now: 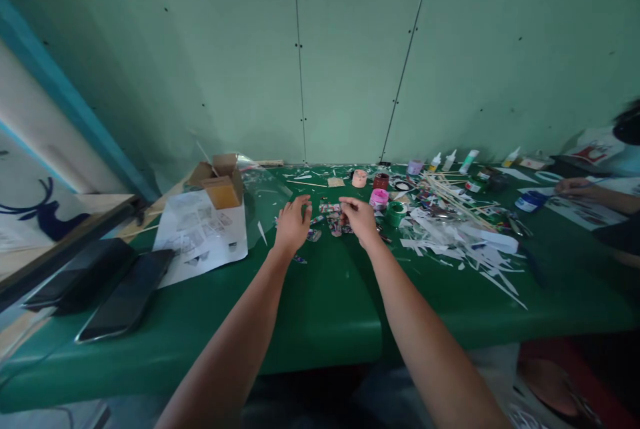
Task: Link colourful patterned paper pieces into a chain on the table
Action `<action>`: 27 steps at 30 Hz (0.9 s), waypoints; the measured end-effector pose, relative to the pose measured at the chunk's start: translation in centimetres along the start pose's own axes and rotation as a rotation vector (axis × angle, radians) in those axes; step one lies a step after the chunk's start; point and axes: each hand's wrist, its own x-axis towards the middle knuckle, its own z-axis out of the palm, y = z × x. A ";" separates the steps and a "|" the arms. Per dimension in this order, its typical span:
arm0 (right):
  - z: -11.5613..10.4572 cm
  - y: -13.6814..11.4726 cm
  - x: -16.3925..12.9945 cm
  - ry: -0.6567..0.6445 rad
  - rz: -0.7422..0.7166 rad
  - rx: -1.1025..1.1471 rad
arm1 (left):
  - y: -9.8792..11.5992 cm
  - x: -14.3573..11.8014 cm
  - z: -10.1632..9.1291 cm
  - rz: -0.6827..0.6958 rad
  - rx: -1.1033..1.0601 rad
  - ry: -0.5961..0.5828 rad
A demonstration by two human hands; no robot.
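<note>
Both my arms reach out over a green table. My left hand hovers with fingers loosely spread, holding nothing that I can make out. My right hand is beside it, fingers curled down toward several small printed cut-out pieces lying on the table between the hands. Whether the right fingers pinch one of the pieces is hidden. A pink paint pot and a green paint pot stand just right of my right hand.
A small cardboard box sits on a printed sheet at left; two dark phones lie near the left edge. Paper scraps, wooden sticks, glue bottles and paint jars crowd the right. Another person's hand rests at far right.
</note>
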 end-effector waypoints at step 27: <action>0.1 -0.6 -0.5 -0.066 0.067 0.039 | -0.2 -0.2 0.4 0.009 0.196 -0.241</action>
